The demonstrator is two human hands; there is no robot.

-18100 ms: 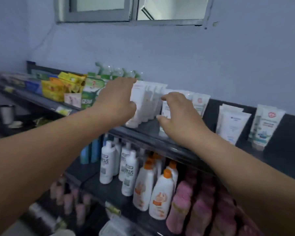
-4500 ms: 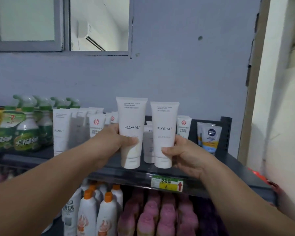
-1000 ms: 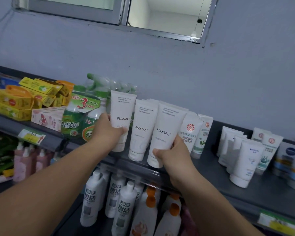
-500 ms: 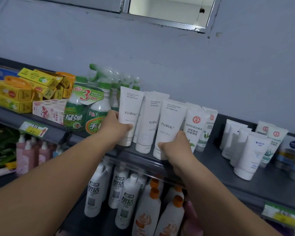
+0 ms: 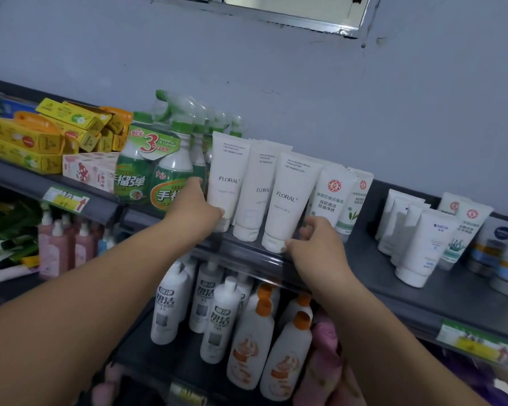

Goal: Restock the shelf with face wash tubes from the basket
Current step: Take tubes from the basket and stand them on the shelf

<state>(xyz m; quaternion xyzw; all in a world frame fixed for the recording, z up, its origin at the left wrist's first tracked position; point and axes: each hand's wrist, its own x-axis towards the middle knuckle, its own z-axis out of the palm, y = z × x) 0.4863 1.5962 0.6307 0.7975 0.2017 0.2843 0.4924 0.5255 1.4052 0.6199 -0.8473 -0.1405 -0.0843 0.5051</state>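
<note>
Dark shelf [image 5: 373, 268], blue-grey wall [image 5: 335, 98], perhaps window [image 5: 291, 8].

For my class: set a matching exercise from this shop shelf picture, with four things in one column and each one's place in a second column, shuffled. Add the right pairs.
Things
1. left hand
2. right hand
3. spray bottles
4. orange-capped bottles

Places
A. on the lower shelf
B. gripping the left FLORAL tube
C. on the top shelf, left of the left FLORAL tube
D. pinching the base of the right FLORAL tube

Pairs: 1-B, 2-D, 3-C, 4-A
</note>
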